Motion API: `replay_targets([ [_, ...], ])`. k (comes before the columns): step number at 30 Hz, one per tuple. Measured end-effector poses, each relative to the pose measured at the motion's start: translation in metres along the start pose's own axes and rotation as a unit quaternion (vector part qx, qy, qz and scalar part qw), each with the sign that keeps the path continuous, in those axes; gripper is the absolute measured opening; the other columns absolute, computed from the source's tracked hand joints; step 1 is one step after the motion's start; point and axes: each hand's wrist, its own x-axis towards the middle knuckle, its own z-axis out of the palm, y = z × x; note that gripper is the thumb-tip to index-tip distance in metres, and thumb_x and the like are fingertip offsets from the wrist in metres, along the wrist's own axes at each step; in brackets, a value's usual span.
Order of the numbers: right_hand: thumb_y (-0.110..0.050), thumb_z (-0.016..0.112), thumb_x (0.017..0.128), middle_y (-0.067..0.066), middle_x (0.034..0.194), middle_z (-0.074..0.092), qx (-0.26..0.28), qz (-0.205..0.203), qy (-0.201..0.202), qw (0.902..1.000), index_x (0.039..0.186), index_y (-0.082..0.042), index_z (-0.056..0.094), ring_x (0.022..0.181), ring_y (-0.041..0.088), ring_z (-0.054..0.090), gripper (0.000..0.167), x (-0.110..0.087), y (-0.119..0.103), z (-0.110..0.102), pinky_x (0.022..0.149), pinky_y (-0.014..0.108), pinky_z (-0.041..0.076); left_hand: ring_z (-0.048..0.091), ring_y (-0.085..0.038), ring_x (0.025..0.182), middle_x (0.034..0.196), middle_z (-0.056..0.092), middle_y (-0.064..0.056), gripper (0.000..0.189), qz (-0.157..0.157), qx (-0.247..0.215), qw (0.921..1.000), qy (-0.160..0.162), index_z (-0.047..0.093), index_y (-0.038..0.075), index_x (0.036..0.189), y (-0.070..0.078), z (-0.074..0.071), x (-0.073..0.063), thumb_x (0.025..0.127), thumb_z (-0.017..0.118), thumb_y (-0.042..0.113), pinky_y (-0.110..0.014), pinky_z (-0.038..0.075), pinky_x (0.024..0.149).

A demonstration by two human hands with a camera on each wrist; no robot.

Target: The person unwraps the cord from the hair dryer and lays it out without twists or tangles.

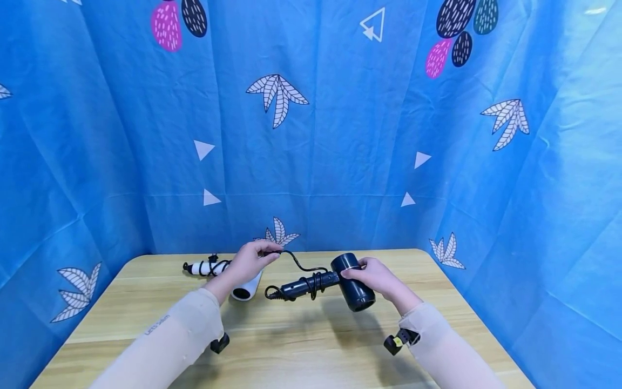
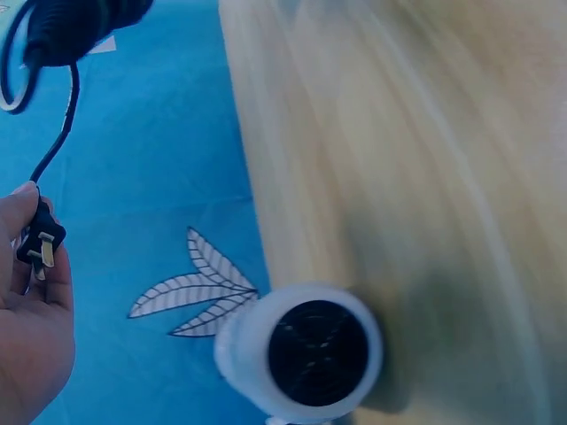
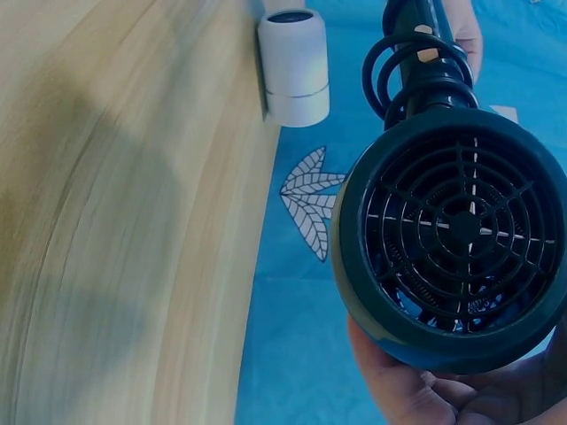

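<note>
A dark hair dryer (image 1: 358, 292) is held above the table by my right hand (image 1: 376, 276), which grips its barrel; its round grille (image 3: 462, 228) faces the right wrist camera. The dryer's handle (image 1: 301, 286) points left with the black cord wound round it. My left hand (image 1: 250, 263) pinches the cord's end by the plug (image 2: 41, 235), whose prongs show in the left wrist view. Between handle and plug a stretch of cord (image 1: 303, 268) hangs in a slack curve. Behind my left hand lies a white hair dryer (image 1: 248, 289), its own cord wrapped on its handle, partly hidden by that hand.
The light wooden table (image 1: 301, 356) carries the white dryer at its back left. A blue patterned curtain (image 1: 320, 135) encloses the table's back and sides. Each wrist wears a small black camera, the right one (image 1: 400, 341) near the sleeve cuff.
</note>
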Motion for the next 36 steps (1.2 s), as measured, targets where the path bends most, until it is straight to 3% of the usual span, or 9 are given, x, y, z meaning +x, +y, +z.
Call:
replay_targets([
  [11,-0.041,0.075,0.084,0.016,0.104,0.065,0.012,0.001,-0.008,0.9999,0.123,0.006,0.057,0.084,0.024,0.067,0.064,-0.001,0.001,-0.001,0.075,0.04,0.059,0.064,-0.015,0.093,0.11,0.07,0.0,0.021,-0.027,-0.038,0.9989,0.008,0.073,0.016,0.117,-0.023,0.022,-0.008,0.096,0.069,0.015,-0.031,0.055,0.077],
  [21,-0.041,0.074,0.084,0.016,0.104,0.065,0.018,-0.009,-0.014,0.9997,0.121,0.006,0.058,0.085,0.023,0.067,0.062,-0.002,0.002,-0.003,0.075,0.04,0.059,0.066,-0.017,0.097,0.104,0.072,0.003,0.017,-0.02,-0.041,0.9988,0.016,0.075,0.014,0.11,-0.04,0.041,-0.017,0.094,0.071,0.011,-0.032,0.056,0.083],
  [28,-0.041,0.074,0.085,0.015,0.105,0.066,0.028,-0.003,-0.015,0.9995,0.123,0.006,0.057,0.085,0.024,0.067,0.062,-0.002,0.002,-0.003,0.076,0.041,0.059,0.067,-0.034,0.102,0.106,0.073,-0.011,0.017,0.021,-0.053,0.9983,-0.006,0.073,0.001,0.108,-0.047,0.049,-0.026,0.092,0.069,0.0,-0.035,0.056,0.087],
  [36,-0.041,0.073,0.086,0.017,0.106,0.065,0.036,-0.001,-0.017,0.9992,0.126,0.008,0.055,0.087,0.024,0.068,0.065,-0.003,0.002,-0.005,0.077,0.041,0.059,0.067,-0.029,0.104,0.109,0.073,-0.01,0.023,0.003,-0.042,0.9983,-0.04,0.075,0.006,0.106,-0.045,0.055,-0.037,0.088,0.07,-0.006,-0.045,0.054,0.094],
])
